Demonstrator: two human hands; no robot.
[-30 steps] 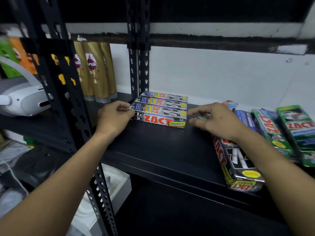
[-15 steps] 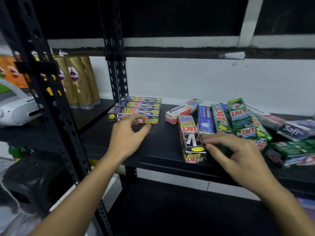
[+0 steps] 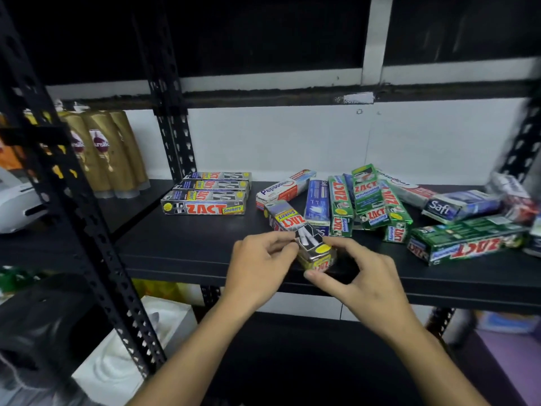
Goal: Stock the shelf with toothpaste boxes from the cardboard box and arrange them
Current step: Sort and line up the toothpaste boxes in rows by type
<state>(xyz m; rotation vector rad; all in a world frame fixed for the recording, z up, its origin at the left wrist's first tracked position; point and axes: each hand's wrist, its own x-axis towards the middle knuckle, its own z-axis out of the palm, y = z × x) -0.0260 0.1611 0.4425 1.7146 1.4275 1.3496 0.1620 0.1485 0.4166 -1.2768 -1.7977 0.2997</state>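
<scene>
Pinching the near end of a silver Zact Smokers box [image 3: 288,219] at frame centre, left hand [image 3: 257,268] and right hand [image 3: 363,279] hold it over the black shelf [image 3: 187,244] front edge (three matching boxes [image 3: 205,197] lie left of centre).

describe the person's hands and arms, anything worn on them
The left hand and the right hand are both bare, with no gloves. The left forearm and the right forearm are uncovered right down to the frame edge, and no sleeve shows. No watch, ring, bracelet or strap is visible on either side.
</scene>
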